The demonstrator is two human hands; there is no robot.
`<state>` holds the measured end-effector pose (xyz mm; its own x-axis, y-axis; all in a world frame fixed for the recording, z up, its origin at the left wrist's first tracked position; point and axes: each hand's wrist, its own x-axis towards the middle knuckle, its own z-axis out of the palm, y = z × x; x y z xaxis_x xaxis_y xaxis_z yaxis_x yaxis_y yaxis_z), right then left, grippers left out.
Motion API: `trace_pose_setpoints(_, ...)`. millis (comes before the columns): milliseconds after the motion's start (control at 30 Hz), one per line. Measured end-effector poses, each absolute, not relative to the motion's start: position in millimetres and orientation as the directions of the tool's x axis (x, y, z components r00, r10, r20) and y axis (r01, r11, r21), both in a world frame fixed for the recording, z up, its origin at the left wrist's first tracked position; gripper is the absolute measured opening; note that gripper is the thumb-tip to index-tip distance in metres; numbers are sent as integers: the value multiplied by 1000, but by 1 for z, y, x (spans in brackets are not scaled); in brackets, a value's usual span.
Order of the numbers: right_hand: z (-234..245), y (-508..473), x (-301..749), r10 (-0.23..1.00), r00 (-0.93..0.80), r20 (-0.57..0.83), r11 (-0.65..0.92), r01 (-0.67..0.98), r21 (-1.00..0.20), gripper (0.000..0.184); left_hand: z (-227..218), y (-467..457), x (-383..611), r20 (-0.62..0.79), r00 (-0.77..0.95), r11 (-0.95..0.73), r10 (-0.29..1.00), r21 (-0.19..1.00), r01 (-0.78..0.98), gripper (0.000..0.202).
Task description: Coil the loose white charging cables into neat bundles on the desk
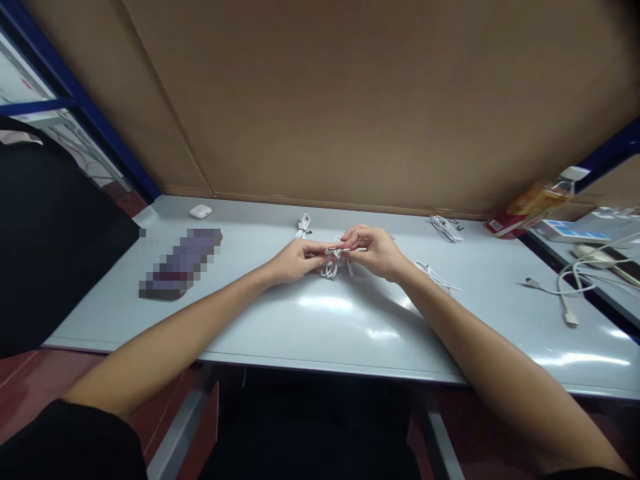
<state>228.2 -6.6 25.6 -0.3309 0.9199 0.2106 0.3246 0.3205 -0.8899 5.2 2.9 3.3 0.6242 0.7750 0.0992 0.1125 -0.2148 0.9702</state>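
Note:
A coiled white charging cable (329, 270) is between my two hands, just above the grey table. My left hand (295, 260) pinches it near a plug end on the left. On the right, my right hand (373, 252) has its fingers closed around the other side, by a second white plug (346, 250). Part of the coil is hidden behind my fingers. Right behind my left hand lies a white cable bundle (303, 227) with a dark tie around it.
Another tied white cable (447, 229) lies at the back right, a loose one (436, 276) beside my right forearm. Further right are a long white cable (570, 293) and a bottle (533, 207). A white case (201, 211) and a blurred-out object (183, 263) sit left.

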Motion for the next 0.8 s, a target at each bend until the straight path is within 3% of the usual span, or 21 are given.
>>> trace_pose_setpoints(133,33,-10,227,943,-301,144,257,378,-890,13,4,3,4,80,624,-189,778,976,110,36)
trace_pose_setpoints(267,45,-11,237,957,-290,16,157,469,-869,24,14,5,-1,111,596,-248,795,957,153,31)
trace_pose_setpoints(367,53,-7,252,945,-326,-23,164,534,-829,34,23,9,-8,134,506,-294,852,923,249,37)
trace_pose_setpoints(567,63,6,285,897,-391,-205,129,677,-724,48,24,26,-27,43,331,-181,943,899,399,30)
trace_pose_setpoints(700,64,11,300,877,-407,-255,116,695,-710,49,23,30,-32,57,321,-203,945,873,444,30)
trace_pose_setpoints(800,62,13,305,886,-393,-248,106,691,-715,44,25,28,-31,25,278,-161,960,864,478,41)
